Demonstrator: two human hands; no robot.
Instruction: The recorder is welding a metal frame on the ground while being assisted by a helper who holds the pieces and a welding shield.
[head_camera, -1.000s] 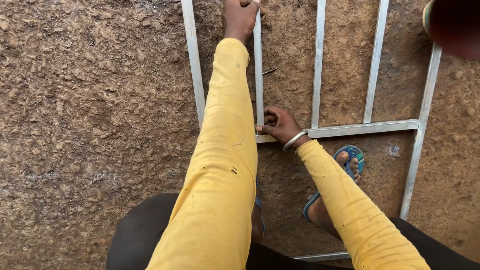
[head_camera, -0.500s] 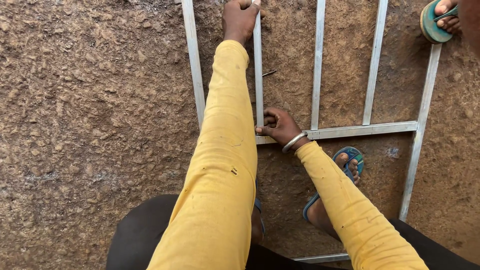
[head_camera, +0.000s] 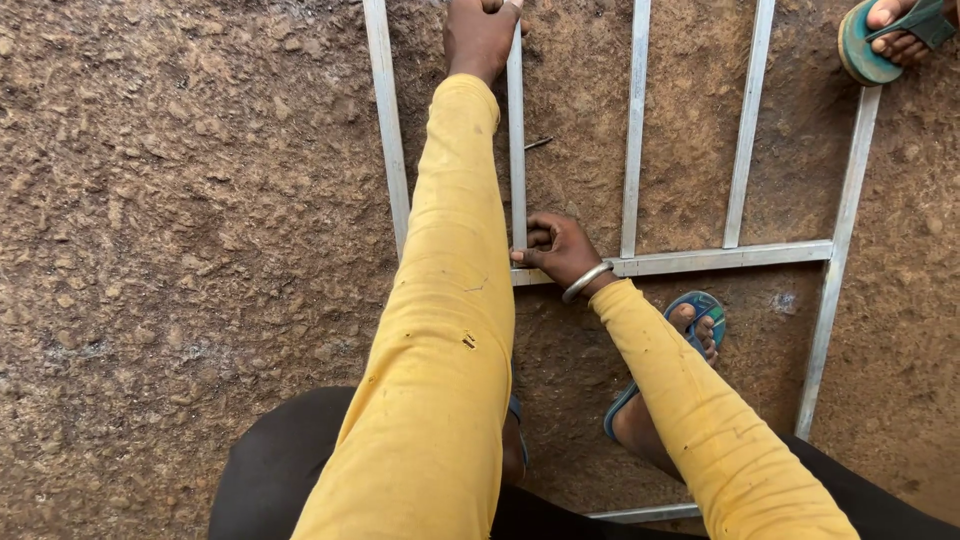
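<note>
yellow sleeves (head_camera: 440, 330), grey frame (head_camera: 720, 258) (brown dirt (head_camera: 180, 200))

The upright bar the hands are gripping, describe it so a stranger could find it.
A grey metal frame lies flat on brown dirt. Among its parallel uprights, the bar is second from the left. Only it has the left hand on top and the right hand at its base.

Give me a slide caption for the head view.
Both hands, left and right, grip a grey metal bar frame lying on brown dirt.
</note>
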